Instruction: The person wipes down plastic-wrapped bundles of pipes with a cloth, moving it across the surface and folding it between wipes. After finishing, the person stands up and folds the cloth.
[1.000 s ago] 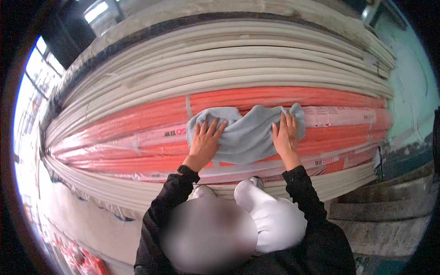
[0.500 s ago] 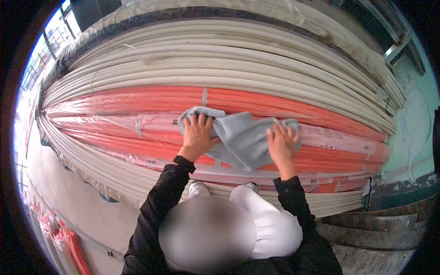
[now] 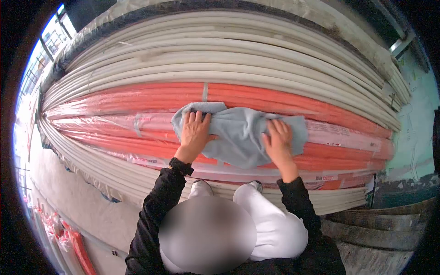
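Grey cloth (image 3: 238,133) — under both palms | left hand (image 3: 195,134) flat, grip released | right hand (image 3: 277,141) likewise | on orange pipes (image 3: 114,98)

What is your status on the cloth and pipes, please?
Left hand and right hand flat on grey cloth. Cloth lies across wrapped orange pipes. Pale pipes stacked alongside.
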